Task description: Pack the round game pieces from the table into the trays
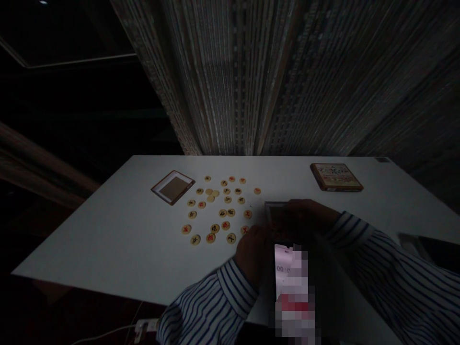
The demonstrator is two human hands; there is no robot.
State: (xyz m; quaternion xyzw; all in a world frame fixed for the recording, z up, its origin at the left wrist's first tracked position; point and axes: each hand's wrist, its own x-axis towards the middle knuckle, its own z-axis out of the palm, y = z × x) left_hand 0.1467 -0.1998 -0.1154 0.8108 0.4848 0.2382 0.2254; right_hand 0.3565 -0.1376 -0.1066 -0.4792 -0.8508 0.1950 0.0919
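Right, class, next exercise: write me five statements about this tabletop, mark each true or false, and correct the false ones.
1. Xiangqi pieces lie scattered on the white table. True.
2. Every piece shows a red character. False: many show black characters, and a few have plain faces up.
3. The printed box lies left of the pieces. False: it lies to their right, towards the table's far edge.
4. Both sleeves are striped. True.
5. The right hand rests on the printed box. False: it is nearer the viewer, at a dark, rimmed container that the hands and shadow partly hide.
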